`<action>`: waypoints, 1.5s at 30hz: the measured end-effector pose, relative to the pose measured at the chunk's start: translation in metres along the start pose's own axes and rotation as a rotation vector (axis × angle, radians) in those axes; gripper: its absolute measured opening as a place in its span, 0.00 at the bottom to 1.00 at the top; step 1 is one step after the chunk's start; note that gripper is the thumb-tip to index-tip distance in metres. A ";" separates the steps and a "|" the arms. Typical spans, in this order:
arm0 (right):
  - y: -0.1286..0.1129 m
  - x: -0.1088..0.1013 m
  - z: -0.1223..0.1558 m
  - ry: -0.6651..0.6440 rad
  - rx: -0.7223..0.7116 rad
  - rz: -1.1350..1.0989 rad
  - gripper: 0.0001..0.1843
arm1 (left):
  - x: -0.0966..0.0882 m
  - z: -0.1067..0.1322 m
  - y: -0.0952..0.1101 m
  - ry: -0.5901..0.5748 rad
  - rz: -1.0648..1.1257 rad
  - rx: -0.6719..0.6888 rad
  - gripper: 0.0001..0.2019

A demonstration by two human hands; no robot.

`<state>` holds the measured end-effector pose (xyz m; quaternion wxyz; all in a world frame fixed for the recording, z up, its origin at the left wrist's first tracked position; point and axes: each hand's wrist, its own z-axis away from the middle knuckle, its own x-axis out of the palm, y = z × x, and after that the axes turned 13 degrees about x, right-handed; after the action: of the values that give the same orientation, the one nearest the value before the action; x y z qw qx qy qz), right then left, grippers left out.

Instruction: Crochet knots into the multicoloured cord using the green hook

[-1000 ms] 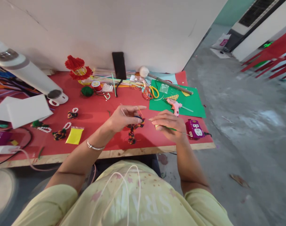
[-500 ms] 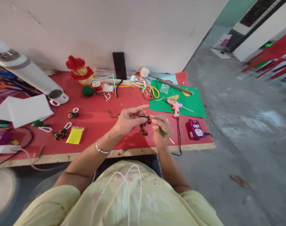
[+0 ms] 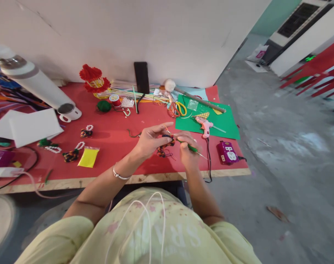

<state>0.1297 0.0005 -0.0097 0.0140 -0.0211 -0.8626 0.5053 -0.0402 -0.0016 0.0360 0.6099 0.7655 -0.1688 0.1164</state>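
Note:
My left hand (image 3: 153, 139) pinches a small dark multicoloured crochet piece (image 3: 163, 149) between thumb and fingers, its index finger stretched out with a strand of orange yarn (image 3: 166, 127) by it. In my right hand (image 3: 188, 146) is a crochet hook (image 3: 193, 149) with a green handle and a thin metal shaft. The hook's working end meets the crochet piece beside my left thumb, but the tip is too small to make out. A loose dark thread hangs below the piece. Both hands are just above the red table covering.
A pink glue gun (image 3: 206, 126) lies on green card (image 3: 227, 123), near scissors (image 3: 181, 109) and a purple power socket box (image 3: 227, 152). Leftward are crocheted pieces with white bead loops (image 3: 71, 155), a yellow packet (image 3: 88, 157), a mug (image 3: 69, 112) and a phone (image 3: 141, 77) against the wall.
The crochet piece has swung up and left under my left hand. My right hand and the hook have shifted slightly right, and the hook's handle shows more. The camera view has moved slightly.

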 end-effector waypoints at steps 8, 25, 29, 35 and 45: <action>0.001 0.004 0.011 0.106 -0.244 0.349 0.15 | 0.012 0.008 0.000 0.151 -0.250 0.174 0.23; -0.021 -0.041 -0.030 -0.283 -0.256 0.273 0.14 | -0.017 -0.007 0.023 -0.044 0.140 -0.213 0.23; -0.032 -0.047 -0.038 -0.373 -0.281 0.289 0.16 | -0.018 -0.009 0.025 -0.099 0.131 -0.231 0.22; -0.036 -0.054 -0.043 -0.422 -0.291 0.277 0.16 | -0.021 -0.012 0.028 -0.188 0.127 -0.277 0.22; -0.005 0.003 0.002 0.054 0.022 -0.213 0.09 | 0.004 -0.006 0.011 0.000 0.316 -0.231 0.24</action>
<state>0.1267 -0.0033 -0.0058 0.0909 0.0571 -0.8537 0.5096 -0.0410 0.0011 0.0492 0.6677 0.6545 -0.2993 0.1906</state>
